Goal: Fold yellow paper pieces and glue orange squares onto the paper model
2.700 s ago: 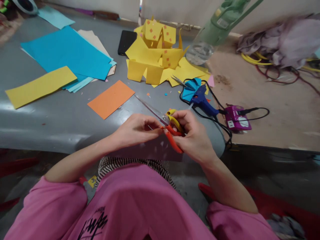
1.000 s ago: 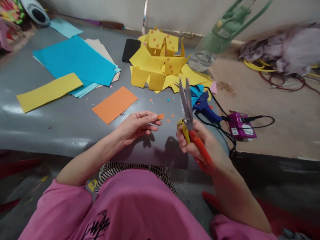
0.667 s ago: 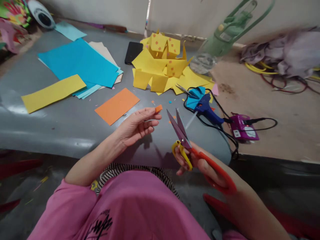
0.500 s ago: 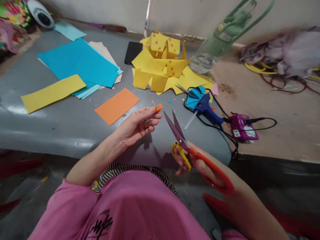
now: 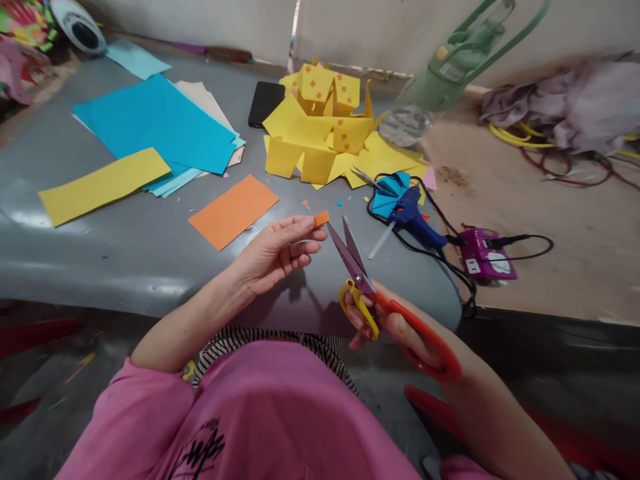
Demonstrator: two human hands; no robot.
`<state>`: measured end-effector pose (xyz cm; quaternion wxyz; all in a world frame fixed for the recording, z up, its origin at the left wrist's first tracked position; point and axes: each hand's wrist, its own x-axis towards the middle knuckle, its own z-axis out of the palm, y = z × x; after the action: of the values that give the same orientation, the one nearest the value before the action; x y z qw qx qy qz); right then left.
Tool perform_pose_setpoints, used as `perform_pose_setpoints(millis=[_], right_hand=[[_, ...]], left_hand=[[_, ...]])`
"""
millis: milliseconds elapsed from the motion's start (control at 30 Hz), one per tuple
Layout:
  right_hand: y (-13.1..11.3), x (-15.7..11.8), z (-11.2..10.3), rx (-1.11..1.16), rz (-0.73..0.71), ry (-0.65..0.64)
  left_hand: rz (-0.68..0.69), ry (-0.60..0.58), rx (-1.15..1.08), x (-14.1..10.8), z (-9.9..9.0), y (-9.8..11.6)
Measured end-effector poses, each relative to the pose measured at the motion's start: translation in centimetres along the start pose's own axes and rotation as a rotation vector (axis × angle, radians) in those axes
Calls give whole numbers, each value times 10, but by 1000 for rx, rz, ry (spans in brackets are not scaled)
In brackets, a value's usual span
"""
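Between thumb and forefinger, my left hand (image 5: 283,252) pinches a small piece of orange paper (image 5: 321,218). The other fingers of that hand curl loosely below. My right hand (image 5: 385,320) grips scissors (image 5: 359,275) with one yellow and one red handle. Their blades are parted and point up and left, with one tip close to the orange piece. Behind my left hand, an orange paper rectangle (image 5: 234,212) lies on the grey table (image 5: 125,260). Beyond the blades, a blue glue gun (image 5: 417,217) rests beside folded blue paper (image 5: 390,193).
Yellow paper shapes with orange spots (image 5: 320,127) stand at the back, next to a black phone (image 5: 266,105). Blue sheets (image 5: 155,123) and a yellow strip (image 5: 105,185) lie left. A green bottle (image 5: 430,80) and a purple power socket (image 5: 485,253) with cables are on the right.
The orange piece in my left hand has turned flatter and shifted slightly right. The scissors have moved a little up and left, so a blade tip is nearer the piece.
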<state>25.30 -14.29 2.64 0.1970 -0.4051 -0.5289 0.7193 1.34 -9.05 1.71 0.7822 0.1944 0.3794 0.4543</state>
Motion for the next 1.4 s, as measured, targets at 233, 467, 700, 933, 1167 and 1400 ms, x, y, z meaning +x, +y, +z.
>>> perform_pose_setpoints(millis=[233,467,700,933,1167,1400], right_hand=[[-1,3,2,15,-48,-76],[20,7,2,-6,-69,-31],[14,1,7,71,-12,166],[-16,11,9,-88,-210,494],[-31,33,22,-243,-401,631],[-29,36,28,-251,-430,573]], left_hand=[[189,-14,130,4,-5,-11],[268,-34,148,2,-4,-17],[162,-8,126,4,-12,-16],[450,19,530,-9,-9,-20],[850,22,957,-21,-6,-22],[876,-11,1137,-21,-9,-22]])
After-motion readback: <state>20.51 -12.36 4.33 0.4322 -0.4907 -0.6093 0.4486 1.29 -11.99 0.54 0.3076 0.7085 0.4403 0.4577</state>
